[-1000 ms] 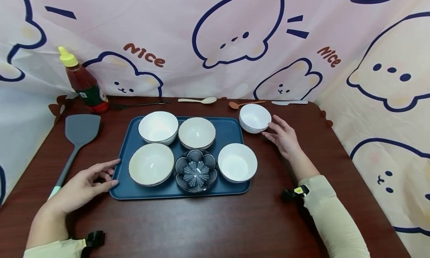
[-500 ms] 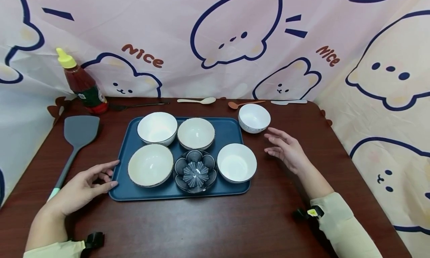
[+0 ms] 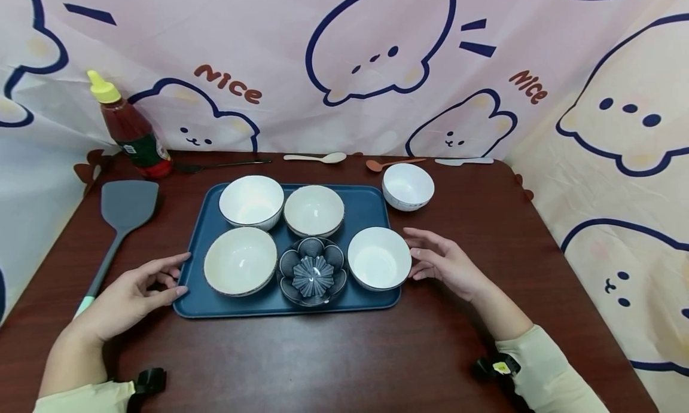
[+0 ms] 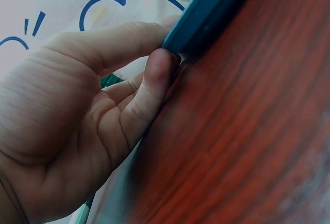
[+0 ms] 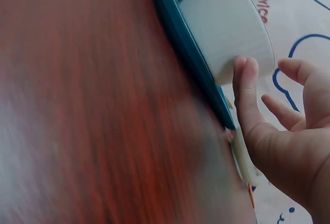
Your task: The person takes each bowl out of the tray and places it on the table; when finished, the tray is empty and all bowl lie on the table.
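The left hand (image 3: pixel 126 296) is at the left edge of the tray (image 3: pixel 363 207), with its thumb and forefinger spread and their tips touching the rim. The right hand (image 3: pixel 452 263) is at the tray's right edge, its fingers parted and loosely bent beside the white bowl (image 3: pixel 379 259), the rightmost one on the tray. The thumb tip overlaps that bowl's outer wall in the right wrist view; whether it touches, I cannot tell.

Also on the tray are a dark flower-shaped bowl (image 3: pixel 313 272) in the front middle and three pale bowls (image 3: pixel 241 261) at the left and back. A small white bowl (image 3: pixel 408 187) sits just off the tray's back right corner.

The tray lies on a reddish-brown wooden table (image 3: pixel 301 365). Left of the tray is a grey spatula (image 3: pixel 129 205); beyond its back left corner stands a sauce bottle (image 3: pixel 134 135). A dark fork (image 3: pixel 220 165), white spoon (image 3: pixel 314 159), brown spoon (image 3: pixel 375 165) and pale knife (image 3: pixel 464 162) lie behind the tray, near the printed cloth (image 3: pixel 280 42) hanging along the table.
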{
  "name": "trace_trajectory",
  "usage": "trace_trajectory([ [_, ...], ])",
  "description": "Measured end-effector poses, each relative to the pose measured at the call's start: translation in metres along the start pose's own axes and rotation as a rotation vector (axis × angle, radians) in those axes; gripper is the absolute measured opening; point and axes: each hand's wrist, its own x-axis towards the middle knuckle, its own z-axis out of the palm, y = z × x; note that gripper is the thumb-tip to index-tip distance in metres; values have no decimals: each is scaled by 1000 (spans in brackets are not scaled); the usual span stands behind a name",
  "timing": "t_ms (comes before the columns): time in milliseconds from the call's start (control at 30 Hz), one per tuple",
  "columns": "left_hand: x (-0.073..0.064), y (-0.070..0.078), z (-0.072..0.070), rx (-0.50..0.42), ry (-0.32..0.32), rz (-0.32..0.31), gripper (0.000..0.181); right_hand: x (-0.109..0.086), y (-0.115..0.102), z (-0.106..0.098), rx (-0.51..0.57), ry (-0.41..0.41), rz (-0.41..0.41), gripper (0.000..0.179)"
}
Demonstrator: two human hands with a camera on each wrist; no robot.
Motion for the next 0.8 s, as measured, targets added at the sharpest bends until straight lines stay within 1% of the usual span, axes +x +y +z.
trace_trajectory([
  [200,-1,1,-1,-3,3,16,57,1,3,11,-8,-34,25,57],
  [400,-1,2,-1,-6,5,20,56,-3,2,17,18,-60,-13,66],
  [533,0,3,-2,-5,-1,9,57,-6,0,21,59,-50,-21,64],
  [800,-1,3,-1,1,2,-1,57,-10,-3,27,125,-20,2,64],
])
